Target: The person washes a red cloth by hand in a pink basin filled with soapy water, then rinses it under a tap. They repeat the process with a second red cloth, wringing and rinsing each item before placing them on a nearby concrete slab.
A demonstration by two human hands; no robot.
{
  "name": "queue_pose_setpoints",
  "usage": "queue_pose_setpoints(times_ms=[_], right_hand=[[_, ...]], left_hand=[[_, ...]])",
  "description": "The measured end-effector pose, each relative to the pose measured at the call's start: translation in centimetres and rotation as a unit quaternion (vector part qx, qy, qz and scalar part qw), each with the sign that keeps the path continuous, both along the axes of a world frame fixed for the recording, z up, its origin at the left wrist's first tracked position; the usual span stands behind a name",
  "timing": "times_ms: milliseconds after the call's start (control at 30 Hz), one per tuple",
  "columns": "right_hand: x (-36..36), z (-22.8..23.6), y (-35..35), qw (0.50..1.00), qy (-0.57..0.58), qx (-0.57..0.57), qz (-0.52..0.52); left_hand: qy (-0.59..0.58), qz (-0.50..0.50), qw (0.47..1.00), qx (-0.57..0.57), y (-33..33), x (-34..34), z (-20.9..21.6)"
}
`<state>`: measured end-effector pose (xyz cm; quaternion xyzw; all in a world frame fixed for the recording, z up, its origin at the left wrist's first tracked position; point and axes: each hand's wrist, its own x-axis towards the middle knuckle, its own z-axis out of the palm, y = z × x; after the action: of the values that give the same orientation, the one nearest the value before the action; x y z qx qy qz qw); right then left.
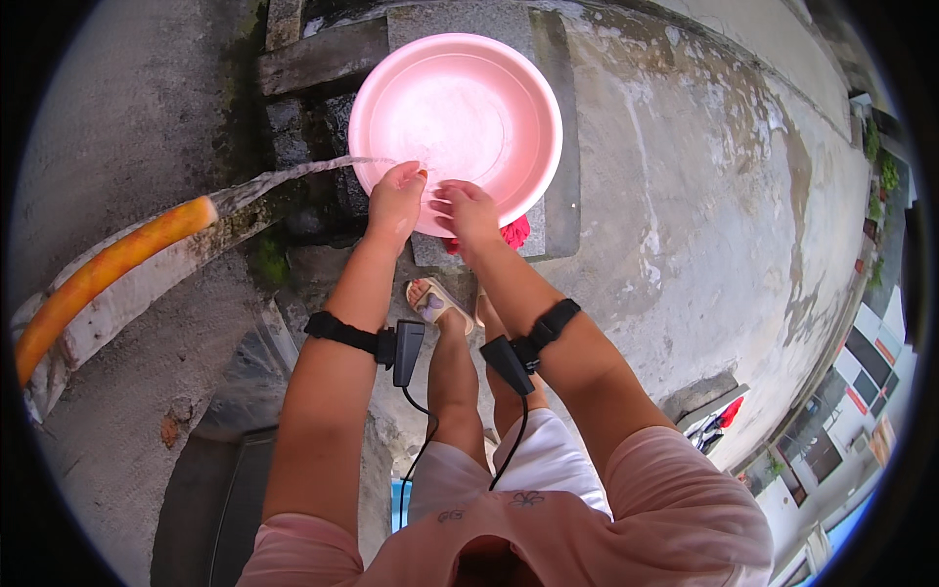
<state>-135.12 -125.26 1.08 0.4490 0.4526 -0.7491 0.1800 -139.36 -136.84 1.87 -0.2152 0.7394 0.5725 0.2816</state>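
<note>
A round pink basin (536, 98) stands on a stone slab, with water in it. My left hand (394, 203) is over its near left rim, fingers bent and pointing inward, with nothing visible in it. Beside it, my right hand (467, 209) hangs over the near rim with its fingers apart and holding nothing. An orange hose (117, 272) on the left sends a stream of water (284, 176) across to the basin, close to my left fingertips. Red cloth (514, 233) shows under the basin's near edge, partly hidden by my right hand.
The hose lies along a low concrete ledge (156, 284) at left. Stone blocks (323, 59) and a dark wet gap are left of the basin. Concrete ground (665, 225) with wet patches stretches right. My sandalled foot (435, 301) is near the slab; black cables hang from my forearm straps.
</note>
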Motion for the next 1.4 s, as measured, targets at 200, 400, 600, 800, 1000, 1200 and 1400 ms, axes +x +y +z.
queue_pose_setpoints(times_ms=[200,400,600,800,1000,1200,1400], right_hand=[[9.2,-9.8,11.0,0.844,-0.159,0.453,0.238],[11.4,-14.5,13.3,0.86,-0.112,0.404,0.29],[12.2,-4.2,17.5,0.972,0.095,0.203,-0.07],[6.4,3.0,16.5,0.971,0.211,0.11,0.025],[-2.4,-5.8,15.1,0.857,0.121,0.296,0.404],[-7.6,-16.0,9.3,0.832,0.105,0.451,0.305],[-2.0,-11.4,-0.9,0.895,0.226,0.227,0.309]], left_hand=[[0.112,-0.328,0.917,-0.196,4.5,5.7,-5.5],[0.143,-0.481,0.827,-0.253,6.6,8.6,-7.6],[0.179,-0.495,0.813,-0.251,6.0,9.5,-7.7],[0.118,-0.524,0.821,-0.194,4.9,9.5,-7.0],[-0.107,-0.029,0.993,0.049,2.5,5.0,-7.6],[-0.209,0.264,0.928,0.161,2.5,0.1,-10.2],[-0.177,0.35,0.832,0.393,0.6,-1.8,-14.2]])
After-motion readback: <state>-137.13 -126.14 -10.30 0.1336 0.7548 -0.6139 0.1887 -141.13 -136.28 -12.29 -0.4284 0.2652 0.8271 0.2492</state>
